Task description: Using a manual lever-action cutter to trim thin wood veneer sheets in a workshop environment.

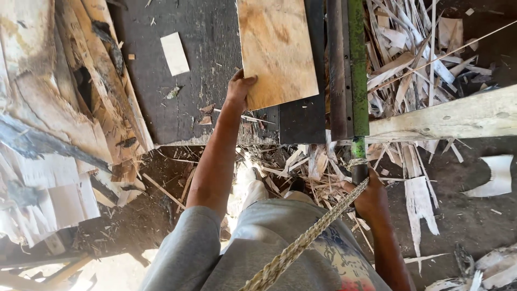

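The left hand pinches the near corner of a veneer sheet lying flat on the dark table, beside the green blade bar. The right hand is closed round the bar's handle. The sheet looks thin, light and brittle; it is best held by its edge, flat.

Veneer stack crowds the dark table leftward; green lever bars the right.

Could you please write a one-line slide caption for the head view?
Left hand steadies a veneer sheet on the dark table; right hand grips the green lever's handle.
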